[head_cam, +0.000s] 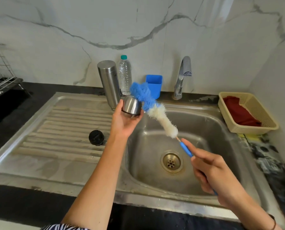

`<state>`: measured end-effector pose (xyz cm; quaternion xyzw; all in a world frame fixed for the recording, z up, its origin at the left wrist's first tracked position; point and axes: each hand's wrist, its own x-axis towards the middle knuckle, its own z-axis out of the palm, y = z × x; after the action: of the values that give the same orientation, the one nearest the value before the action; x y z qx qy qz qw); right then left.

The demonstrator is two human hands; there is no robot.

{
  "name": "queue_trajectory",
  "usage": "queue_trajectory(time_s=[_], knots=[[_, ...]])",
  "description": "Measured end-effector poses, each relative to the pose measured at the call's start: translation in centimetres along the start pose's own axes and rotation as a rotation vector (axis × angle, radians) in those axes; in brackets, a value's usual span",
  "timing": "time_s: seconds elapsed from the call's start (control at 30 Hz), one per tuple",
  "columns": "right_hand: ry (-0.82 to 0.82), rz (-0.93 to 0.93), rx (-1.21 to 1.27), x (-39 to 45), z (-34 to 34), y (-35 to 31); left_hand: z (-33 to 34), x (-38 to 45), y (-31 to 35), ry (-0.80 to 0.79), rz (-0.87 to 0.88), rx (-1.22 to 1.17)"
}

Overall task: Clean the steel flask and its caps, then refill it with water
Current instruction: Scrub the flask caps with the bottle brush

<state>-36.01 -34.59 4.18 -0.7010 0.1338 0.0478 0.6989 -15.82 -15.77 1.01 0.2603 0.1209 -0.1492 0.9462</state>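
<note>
1. The left hand [124,119] held the steel cap [131,106] over the sink [155,185].
2. The right hand [216,176] gripped the bottle brush [155,109] by its handle, bristles against the cap.
3. The flask [108,83] stood upside down on the drainboard; the black cap [96,137] lay nearer.
</note>
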Motion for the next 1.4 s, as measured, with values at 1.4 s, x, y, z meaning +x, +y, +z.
queue_trajectory(time_s=[1.4], knots=[[0.059,-0.411,-0.693,3.7,-0.8,4.5,-2.9,2.0,1.3,0.273,-0.064,-0.150]])
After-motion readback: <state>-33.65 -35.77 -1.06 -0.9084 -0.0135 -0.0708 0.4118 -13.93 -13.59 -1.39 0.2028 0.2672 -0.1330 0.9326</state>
